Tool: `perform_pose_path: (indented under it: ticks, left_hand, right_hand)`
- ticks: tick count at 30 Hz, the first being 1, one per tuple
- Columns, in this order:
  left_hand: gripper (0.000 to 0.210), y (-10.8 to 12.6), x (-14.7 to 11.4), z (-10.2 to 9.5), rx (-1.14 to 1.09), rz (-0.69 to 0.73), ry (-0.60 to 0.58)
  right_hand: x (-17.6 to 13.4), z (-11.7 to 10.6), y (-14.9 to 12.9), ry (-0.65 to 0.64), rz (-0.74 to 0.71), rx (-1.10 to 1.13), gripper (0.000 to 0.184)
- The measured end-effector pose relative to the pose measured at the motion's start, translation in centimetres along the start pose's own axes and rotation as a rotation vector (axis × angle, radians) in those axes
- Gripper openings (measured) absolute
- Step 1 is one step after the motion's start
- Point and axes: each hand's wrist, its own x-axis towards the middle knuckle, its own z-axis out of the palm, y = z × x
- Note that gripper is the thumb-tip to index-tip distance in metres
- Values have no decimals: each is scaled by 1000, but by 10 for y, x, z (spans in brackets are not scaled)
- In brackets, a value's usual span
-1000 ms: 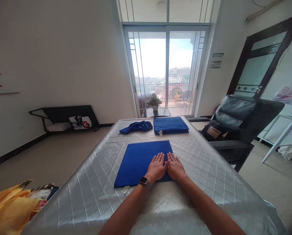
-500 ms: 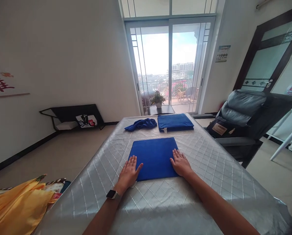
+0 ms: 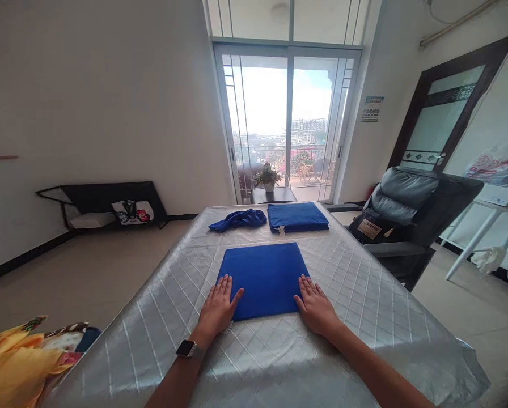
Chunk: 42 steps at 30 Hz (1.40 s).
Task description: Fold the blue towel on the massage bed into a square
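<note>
A flat blue folded cloth [image 3: 265,277] lies squared up on the silver quilted table cover [image 3: 275,362]. My left hand [image 3: 217,306] rests flat on its left edge, fingers stretched out and thumb apart; a watch [image 3: 186,348] is on that wrist. On the opposite edge my right hand [image 3: 316,303] lies with its fingers extended, thumb on the cloth. A small white tag pokes out by my left palm. Farther back sit a thicker blue folded stack [image 3: 299,216] with a white tag and a crumpled blue cloth [image 3: 237,220].
To the right stands a black recliner [image 3: 411,209] with a dark bag on it. Yellow cloth [image 3: 11,362] is heaped at the lower left. A potted plant [image 3: 268,177] stands on a chair beyond the table, before the glass sliding door [image 3: 288,124]. A low black rack [image 3: 109,198] is along the left wall.
The view has shifted a little, so the table and cloths appear slightly lower and further left. Both hands stay flat at the cloth's sides; the cloth looks unchanged.
</note>
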Motion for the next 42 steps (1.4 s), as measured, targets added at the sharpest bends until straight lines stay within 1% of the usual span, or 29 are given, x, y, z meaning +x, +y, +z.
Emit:
perform_pose_path:
  ticks: [4, 6, 7, 9, 10, 12, 14, 15, 17, 18, 20, 22, 25, 28, 30, 31, 34, 39, 42]
  left_hand:
    - [76, 0, -5, -7, 48, 58, 43]
    - [79, 11, -7, -14, 50, 32, 71]
    - [80, 21, -8, -18, 34, 18, 73]
    - [82, 51, -9, -27, -34, 43, 47]
    - [80, 70, -9, -32, -77, 96, 24]
    - [76, 113, -7, -40, -164, 246, -15]
    - [71, 152, -4, -46, -236, 382, -26]
    - [70, 168, -2, -48, -267, 427, -31]
    - [69, 188, 3, -49, -311, 460, -49]
    - [70, 191, 5, -49, -321, 453, -62]
    - [71, 186, 6, -46, -311, 409, -87]
    - [73, 167, 4, -42, -275, 361, -105]
    - [75, 122, -5, -38, -212, 261, -137]
    - [78, 75, -21, -37, -149, 126, -169]
    - [80, 52, -33, -37, -115, 56, -182]
    - [80, 43, -38, -36, -103, 36, -184]
    - [80, 33, -49, -31, -79, 14, -147]
    - [76, 35, -52, -20, -63, 9, -44]
    - [76, 36, -52, -19, -70, 15, -38]
  right_hand:
    - [-3, 0, -3, 29, 17, -2, 69]
    - [-3, -1, -3, 41, 19, 5, 69]
    - [-3, 0, -4, 43, 18, 11, 68]
    - [-2, 1, -3, 45, 17, 19, 68]
    - [-2, 1, -3, 44, 16, 18, 68]
    - [-2, 2, -2, 40, 15, 4, 67]
    - [-3, 2, -1, 21, 1, -28, 65]
    - [-3, 1, -1, 7, -9, -46, 63]
    - [-4, -1, 0, -21, -25, -67, 63]
    - [-5, -1, 0, -26, -31, -67, 63]
    - [-5, -2, 0, -14, -27, -45, 63]
    - [-4, -1, 0, 7, -10, -7, 64]
    - [-2, 1, 0, 16, 12, 27, 65]
    - [-1, 1, -1, 4, 15, 11, 65]
    - [-2, -1, -2, -10, 22, 1, 65]
    - [-2, -2, -2, -17, 26, -1, 65]
    - [-2, -4, -3, -23, 33, -3, 65]
    - [-2, -3, -3, -12, 35, 6, 65]
    - [-1, -2, -2, -6, 32, 4, 65]
